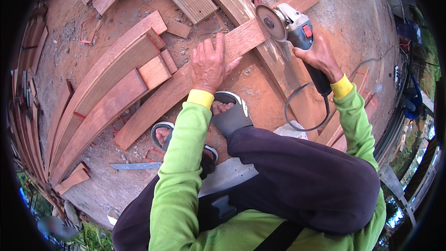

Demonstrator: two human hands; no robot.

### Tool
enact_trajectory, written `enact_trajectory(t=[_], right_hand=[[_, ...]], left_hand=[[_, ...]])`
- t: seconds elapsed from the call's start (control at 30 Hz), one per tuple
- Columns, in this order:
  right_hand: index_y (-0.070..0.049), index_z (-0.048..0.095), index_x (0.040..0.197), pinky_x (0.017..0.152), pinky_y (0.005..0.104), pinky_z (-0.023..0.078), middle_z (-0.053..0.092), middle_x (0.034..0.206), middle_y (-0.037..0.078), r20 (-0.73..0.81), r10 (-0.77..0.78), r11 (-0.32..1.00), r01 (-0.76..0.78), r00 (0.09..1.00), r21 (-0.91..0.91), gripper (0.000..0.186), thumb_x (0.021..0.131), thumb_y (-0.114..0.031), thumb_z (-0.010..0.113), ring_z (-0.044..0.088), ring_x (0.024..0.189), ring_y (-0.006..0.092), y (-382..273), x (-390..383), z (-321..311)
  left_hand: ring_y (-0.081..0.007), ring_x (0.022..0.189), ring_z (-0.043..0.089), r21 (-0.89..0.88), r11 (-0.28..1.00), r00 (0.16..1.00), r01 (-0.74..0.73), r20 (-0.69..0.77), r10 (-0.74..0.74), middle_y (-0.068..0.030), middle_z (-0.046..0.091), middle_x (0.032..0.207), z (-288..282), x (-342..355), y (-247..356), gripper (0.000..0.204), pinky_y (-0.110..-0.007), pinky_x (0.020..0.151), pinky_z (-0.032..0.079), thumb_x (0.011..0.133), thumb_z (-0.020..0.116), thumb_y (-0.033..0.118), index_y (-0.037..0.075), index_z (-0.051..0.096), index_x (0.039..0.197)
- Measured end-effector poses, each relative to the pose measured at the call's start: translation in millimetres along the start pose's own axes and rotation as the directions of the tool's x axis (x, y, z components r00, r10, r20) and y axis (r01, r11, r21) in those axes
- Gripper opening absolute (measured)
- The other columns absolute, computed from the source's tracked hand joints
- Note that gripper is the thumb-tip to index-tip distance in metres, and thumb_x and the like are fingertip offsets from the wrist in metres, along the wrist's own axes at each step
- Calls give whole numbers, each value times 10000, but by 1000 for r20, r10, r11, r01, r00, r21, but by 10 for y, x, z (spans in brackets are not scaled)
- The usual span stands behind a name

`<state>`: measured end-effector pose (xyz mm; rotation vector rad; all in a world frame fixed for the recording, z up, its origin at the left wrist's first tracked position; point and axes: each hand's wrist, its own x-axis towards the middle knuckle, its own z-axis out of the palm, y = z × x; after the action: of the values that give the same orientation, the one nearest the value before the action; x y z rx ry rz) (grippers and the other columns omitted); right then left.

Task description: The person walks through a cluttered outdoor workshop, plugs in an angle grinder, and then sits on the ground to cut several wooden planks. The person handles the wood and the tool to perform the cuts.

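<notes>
- Right hand (320,56) was closed around the angle grinder (306,39), thumb across the body just below the red switch (307,31); most fingers hidden.
- Right forearm rose from lower right, wrist near the yellow cuff (342,87), elbow out.
- Grinder sat head up and left, black handle running down and right; cord (287,105) looped below it.
- Disc (272,22) stood at the plank (248,42); couldn't tell if it was touching wood.
- Plank lay diagonally, lower left to upper right, across a wider beam (283,76), right end overhanging.
- Left hand (209,62) lay back-up on the plank, left of the disc and well apart from it. Fingers reached over the far edge, thumb out right by the near edge. Couldn't tell if it was gripping or just pressing.
- Left forearm came nearly straight up from the bottom, green sleeve (183,158) left of the bent knee (344,190).
- Sandalled foot (230,111) was near the plank, below the left hand.
- Curved-looking boards (104,81) were stacked left.
</notes>
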<state>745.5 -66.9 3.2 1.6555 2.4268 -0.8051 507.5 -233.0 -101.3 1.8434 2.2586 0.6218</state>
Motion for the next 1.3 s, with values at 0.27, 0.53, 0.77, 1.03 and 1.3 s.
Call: enact_trajectory(t=[0.27,0.53,0.77,1.03,1.3], right_hand=[[95,575,1074,757,417,522,667,878,261,-35,-21,999,22,999,24,581,637,-253,736,671,825,379,-45,73,18],[88,580,1060,774,402,525,673,901,231,-88,-5,988,19,996,155,571,640,-264,741,666,828,316,-162,151,-96],[59,598,1020,686,372,525,656,825,167,-265,73,982,-23,962,186,555,636,-305,769,639,725,256,-129,69,-298],[56,621,989,691,352,534,677,840,160,-276,298,918,-195,914,346,505,647,-283,772,664,743,224,48,-78,-509],[21,632,982,646,310,498,647,821,65,-322,388,790,-133,864,598,371,694,-181,752,602,699,148,343,-283,-375]], left_hand=[[-261,798,541,44,999,1000,-1,2,1,-85,503,862,-13,8,4,781,-394,700,443,618,807,529,85,547,1206],[-291,840,559,9,1000,998,10,58,-11,-109,548,914,-26,22,25,786,-405,733,452,647,797,513,61,531,1233],[-293,987,526,46,999,983,12,182,-21,-131,529,1060,-141,-123,-98,877,-420,844,423,632,850,383,14,445,1317],[-341,1109,528,92,992,913,81,393,-111,-180,534,1186,-537,-341,-236,919,-415,946,436,628,865,233,-11,377,1368],[-315,1017,550,113,992,942,-49,336,8,-154,542,1081,-554,-417,-294,980,-400,892,450,569,877,272,-7,402,1380]])
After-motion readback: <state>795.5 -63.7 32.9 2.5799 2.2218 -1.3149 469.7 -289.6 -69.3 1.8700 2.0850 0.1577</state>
